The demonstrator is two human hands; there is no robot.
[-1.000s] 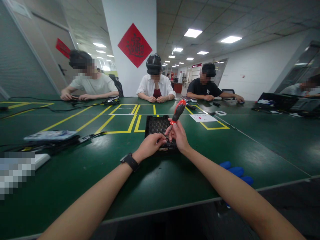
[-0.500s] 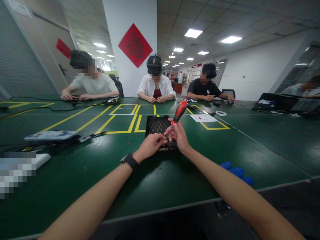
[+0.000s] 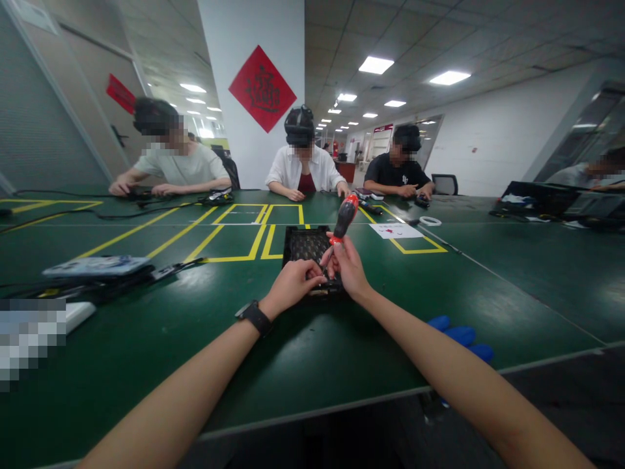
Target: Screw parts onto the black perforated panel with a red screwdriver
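Observation:
My right hand (image 3: 353,271) is closed round the lower part of a screwdriver (image 3: 347,216) with a red and black handle. The handle leans up and to the right, and the shaft runs down toward my left fingertips. My left hand (image 3: 293,286), with a dark watch on the wrist, pinches close to the screwdriver's tip; whatever is between its fingers is too small to make out. Beneath both hands lies a black tray-like case (image 3: 293,240) with a patterned inside, partly hidden by my fingers.
Blue rounded objects (image 3: 459,335) lie beside my right forearm. To the left are a light-blue flat item (image 3: 97,265) on dark cables and a white object (image 3: 81,317). A white sheet (image 3: 396,231) and a tape ring (image 3: 430,221) lie farther right. Several people sit across the green table (image 3: 234,404).
The screwdriver's handle has tipped slightly toward the left and upright. Across the table, the middle person's hand has reached right, and the person in black has drawn a hand inward.

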